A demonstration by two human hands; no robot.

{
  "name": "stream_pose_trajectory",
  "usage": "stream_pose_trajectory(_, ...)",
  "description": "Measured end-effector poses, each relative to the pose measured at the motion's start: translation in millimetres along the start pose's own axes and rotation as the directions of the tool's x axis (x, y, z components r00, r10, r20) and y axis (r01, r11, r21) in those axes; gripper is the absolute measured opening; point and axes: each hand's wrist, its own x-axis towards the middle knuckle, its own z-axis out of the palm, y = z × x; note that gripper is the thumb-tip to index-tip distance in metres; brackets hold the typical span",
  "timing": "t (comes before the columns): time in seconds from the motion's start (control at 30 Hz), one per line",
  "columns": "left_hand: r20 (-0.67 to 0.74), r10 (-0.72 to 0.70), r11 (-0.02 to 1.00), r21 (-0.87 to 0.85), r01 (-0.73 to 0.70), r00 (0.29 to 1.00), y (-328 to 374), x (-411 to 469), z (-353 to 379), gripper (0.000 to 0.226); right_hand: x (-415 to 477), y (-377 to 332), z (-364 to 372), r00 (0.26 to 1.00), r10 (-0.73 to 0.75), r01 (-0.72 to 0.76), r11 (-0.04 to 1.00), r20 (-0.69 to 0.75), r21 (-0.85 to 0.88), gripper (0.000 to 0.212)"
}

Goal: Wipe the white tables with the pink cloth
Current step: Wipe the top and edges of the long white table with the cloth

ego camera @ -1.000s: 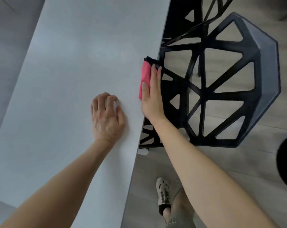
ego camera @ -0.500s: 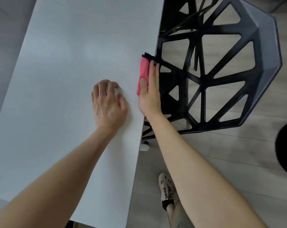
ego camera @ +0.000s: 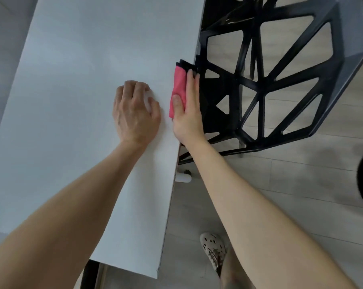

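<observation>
**Wiping the right edge of the white table, cloth folded over the lip**

Your right hand (ego camera: 188,113) presses the pink cloth (ego camera: 179,88) onto the right edge of the white table (ego camera: 82,101), about midway along it. The thumb lies flat on top and the straight fingers sit close together down the side face. Your left hand (ego camera: 134,113) rests just beside it on the top, fingers curled under, holding nothing. Cover both faces of the edge and slide the cloth along in one even stroke. Brace on the left hand, and mind the black chair (ego camera: 280,80) close against that edge.
</observation>
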Motion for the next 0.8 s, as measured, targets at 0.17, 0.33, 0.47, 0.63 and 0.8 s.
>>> stream_pose_trajectory(0.17,-0.004,0.003,0.999,-0.054,-0.003,1.000,1,-18,-15,0.029,-146,17,5,0.993,0.000,-0.001,1.000,0.115,0.012,0.068)
stream_pose_trajectory(0.33,0.026,0.119,0.992,-0.033,-0.118,0.993,-10,-98,-52,0.026,-201,20,6,0.982,0.024,-0.029,0.999,0.186,0.027,0.072)
stream_pose_trajectory(0.47,0.067,0.203,0.977,0.046,-0.206,0.977,-34,-162,-75,0.022,-82,8,5,0.998,-0.006,0.008,0.999,0.068,-0.033,0.068)
stream_pose_trajectory(0.63,0.076,0.214,0.973,0.068,-0.219,0.974,-62,-192,-83,0.025,-115,11,18,0.996,-0.084,0.084,0.994,-0.003,-0.064,0.061)
stream_pose_trajectory(0.8,0.055,0.203,0.979,0.025,-0.204,0.978,-68,-195,-73,0.029,-261,43,25,0.984,-0.119,0.126,0.991,0.132,-0.049,0.065)
